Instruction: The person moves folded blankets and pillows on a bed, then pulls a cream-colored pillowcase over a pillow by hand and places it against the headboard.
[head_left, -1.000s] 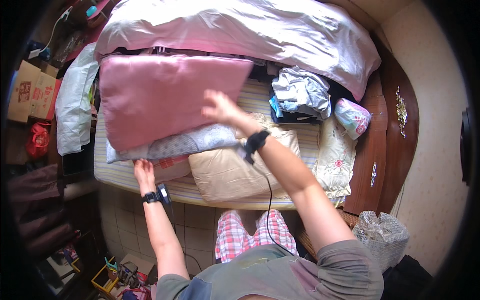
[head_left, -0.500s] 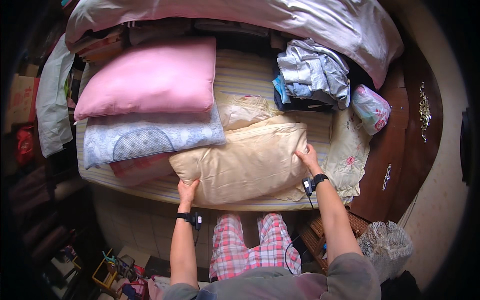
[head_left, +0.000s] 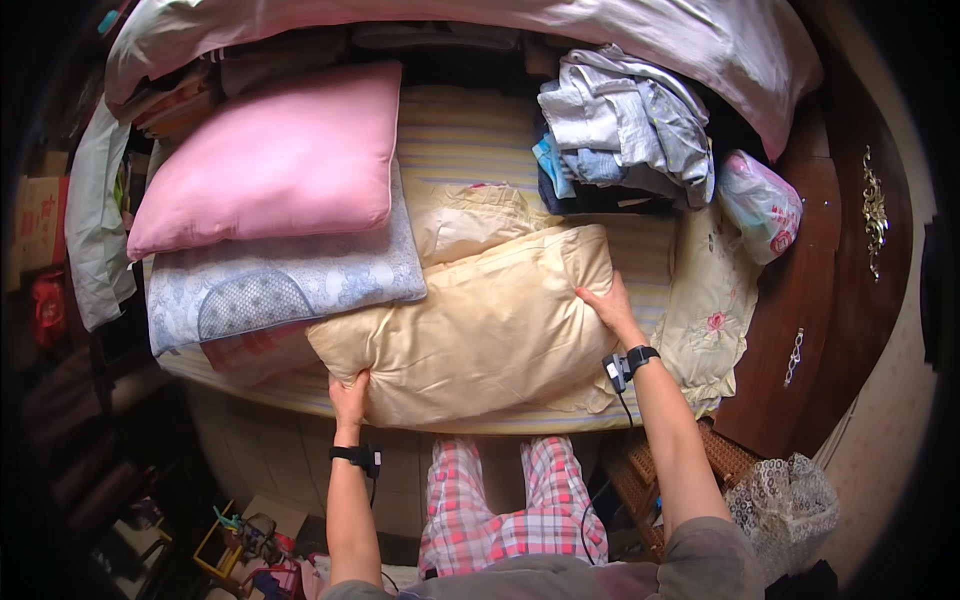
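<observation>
A plump cream pillow (head_left: 470, 335) lies at the front edge of the bed, its fabric creased. My left hand (head_left: 348, 398) grips its near left corner, thumb on top and the fingers hidden beneath. At the right end my right hand (head_left: 608, 305) is closed on the pillow's edge, thumb over the cloth. Just left of it is a blue-and-white patterned pillow (head_left: 300, 285) with a grey mesh patch, and a pink pillow (head_left: 275, 160) rests on that one. Behind the cream pillow lies crumpled cream cloth (head_left: 465, 220).
Folded clothes (head_left: 625, 130) are stacked at the back right, beside a tied plastic bag (head_left: 760, 205). A flowered, ruffled cloth (head_left: 705, 310) lies right of my right hand. A dark wooden panel (head_left: 790, 360) borders the bed. A wicker seat (head_left: 725, 455) stands at the lower right.
Both hands still hold the cream pillow. Its left end and my left hand have moved left and nearer, and its surface looks more bunched. My right hand has shifted slightly along the edge.
</observation>
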